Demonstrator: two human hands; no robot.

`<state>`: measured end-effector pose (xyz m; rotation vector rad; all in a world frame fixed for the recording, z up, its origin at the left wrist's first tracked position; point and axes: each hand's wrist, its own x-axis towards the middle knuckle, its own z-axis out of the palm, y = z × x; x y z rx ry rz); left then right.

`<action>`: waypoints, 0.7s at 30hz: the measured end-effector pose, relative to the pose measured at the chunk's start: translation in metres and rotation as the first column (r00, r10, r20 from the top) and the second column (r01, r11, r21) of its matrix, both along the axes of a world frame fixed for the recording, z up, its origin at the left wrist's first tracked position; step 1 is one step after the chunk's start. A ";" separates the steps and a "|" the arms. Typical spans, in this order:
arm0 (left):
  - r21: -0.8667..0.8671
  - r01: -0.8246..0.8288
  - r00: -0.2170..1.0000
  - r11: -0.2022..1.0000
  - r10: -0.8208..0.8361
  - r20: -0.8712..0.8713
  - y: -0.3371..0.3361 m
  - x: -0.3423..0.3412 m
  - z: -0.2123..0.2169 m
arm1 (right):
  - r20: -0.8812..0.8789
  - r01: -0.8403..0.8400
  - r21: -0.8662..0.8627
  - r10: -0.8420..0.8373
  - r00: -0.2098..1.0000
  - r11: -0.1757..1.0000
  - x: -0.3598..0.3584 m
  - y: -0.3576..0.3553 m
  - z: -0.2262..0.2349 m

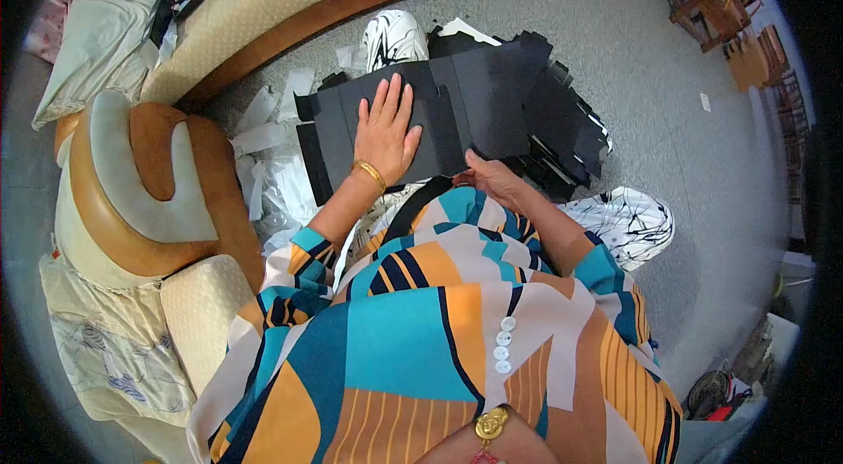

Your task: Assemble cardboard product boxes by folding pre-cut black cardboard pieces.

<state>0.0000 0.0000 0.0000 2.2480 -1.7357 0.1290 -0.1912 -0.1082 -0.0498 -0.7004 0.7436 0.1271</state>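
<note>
Workpiece position: the black card sheet lies in front of the person, between the far left knee and the near right knee. It consists of joined panels with visible fold lines and narrow flaps along the left edge. Whatever supports it from below is hidden.

Left hand: palm down on the left panel. The fingers are extended toward the far edge and slightly spread, with the thumb out to the right. They pinch nothing.

Right hand: at the near edge, right of the left hand. The thumb rests on the upper face and the other fingers curl at the edge, apparently pinching the sheet; they are partly hidden, so the exact grip cannot be confirmed.

Surroundings: a pile of black card pieces lies on the right, partly beneath the sheet. Clear plastic and pale strips lie on the floor to the left, beside the padded armchair.

Step in hand (judgement): flattening or folding the panels along the creases. The next move calls for steady left-palm pressure while the right fingers control the near edge, keeping the flaps unbent.
</note>
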 end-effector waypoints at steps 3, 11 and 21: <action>-0.053 -0.043 0.997 0.998 0.040 -0.059 0.005 -0.006 -0.001 | -0.054 0.070 0.045 -0.067 0.996 0.997 0.008 0.009 0.012; -0.160 -0.097 0.955 0.982 0.046 -0.293 -0.001 0.002 -0.009 | -0.017 0.110 -0.078 -0.111 0.994 0.991 0.021 0.019 0.058; -0.535 -0.366 0.699 0.761 -0.155 -0.698 0.030 -0.005 0.046 | 0.204 0.393 -0.042 -0.377 0.903 0.918 0.006 0.001 0.072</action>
